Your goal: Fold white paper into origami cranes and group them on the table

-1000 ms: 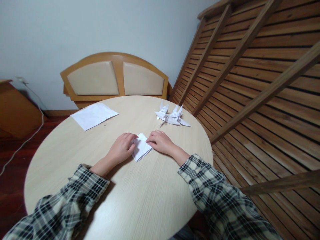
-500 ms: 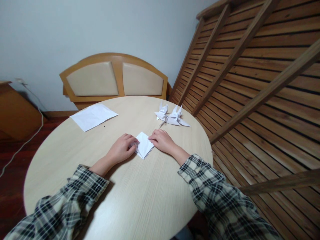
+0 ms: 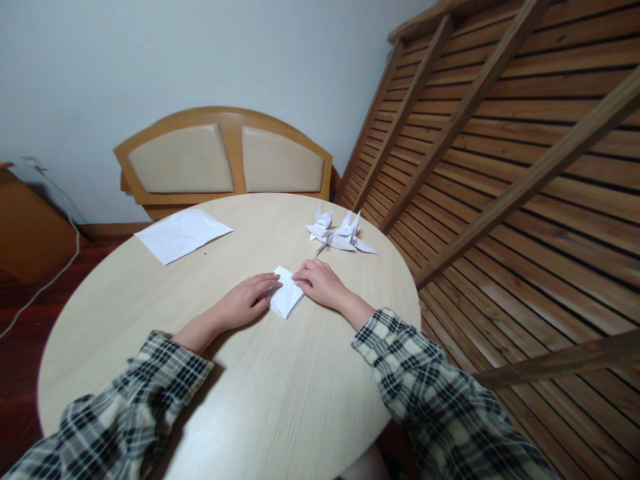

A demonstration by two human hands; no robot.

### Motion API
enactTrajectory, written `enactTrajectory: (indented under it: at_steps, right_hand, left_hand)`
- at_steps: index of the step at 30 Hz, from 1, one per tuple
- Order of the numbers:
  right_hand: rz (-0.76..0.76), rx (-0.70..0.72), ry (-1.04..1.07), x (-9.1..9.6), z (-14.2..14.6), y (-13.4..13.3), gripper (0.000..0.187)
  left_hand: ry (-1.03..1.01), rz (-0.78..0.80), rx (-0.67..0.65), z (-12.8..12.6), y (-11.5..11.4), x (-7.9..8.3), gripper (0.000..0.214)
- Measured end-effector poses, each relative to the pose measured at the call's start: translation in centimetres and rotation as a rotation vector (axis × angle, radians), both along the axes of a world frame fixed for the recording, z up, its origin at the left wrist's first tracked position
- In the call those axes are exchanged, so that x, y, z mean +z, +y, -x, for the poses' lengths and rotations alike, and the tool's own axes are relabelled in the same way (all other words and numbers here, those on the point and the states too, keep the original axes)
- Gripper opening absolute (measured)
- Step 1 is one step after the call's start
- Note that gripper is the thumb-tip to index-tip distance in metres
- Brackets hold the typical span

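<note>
A small white folded paper lies flat on the round table, one corner pointing towards me. The fingers of my left hand stretch out and rest flat over its left side. My right hand is closed at the paper's upper right edge, its thumb and fingertips pinching there. The part of the paper under the fingertips is hidden. Just beyond my right hand stand white paper cranes in a close cluster, their wings and pointed ends overlapping.
A larger white sheet of paper lies at the table's far left. Behind the table stands a wooden headboard with two pale panels. A slatted wooden frame leans along the right side. A white cable runs down to the floor at left.
My left hand's fingers have straightened and slid further over the folded paper, covering more of its left side. My right hand stays at the right edge. The whole view has shifted slightly.
</note>
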State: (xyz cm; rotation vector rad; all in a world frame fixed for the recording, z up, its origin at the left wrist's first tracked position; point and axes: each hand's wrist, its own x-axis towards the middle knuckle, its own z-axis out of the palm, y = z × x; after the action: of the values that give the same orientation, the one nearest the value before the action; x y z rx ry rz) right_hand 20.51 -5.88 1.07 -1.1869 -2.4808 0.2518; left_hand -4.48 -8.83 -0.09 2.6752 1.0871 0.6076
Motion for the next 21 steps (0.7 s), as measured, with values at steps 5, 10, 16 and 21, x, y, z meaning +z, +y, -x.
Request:
enactTrajectory:
  at_steps: [5,10,16,21]
  right_hand:
    - [0.020,0.151,0.093,0.3,-0.2,-0.1,0.017]
    - [0.158,0.294,0.173,0.6,-1.2,0.6,0.020]
    - [0.261,0.347,0.268,0.4,-1.9,1.4,0.029]
    - [0.264,0.337,0.278,0.2,-1.8,1.5,0.025]
  left_hand:
    - [-0.040,0.041,-0.023,0.7,0.0,0.4,0.036]
    - [-0.067,0.100,-0.064,1.2,0.4,0.4,0.047]
    - [-0.136,0.163,-0.042,1.5,0.7,0.1,0.040]
    - [-0.157,0.187,-0.046,1.5,0.6,0.2,0.038]
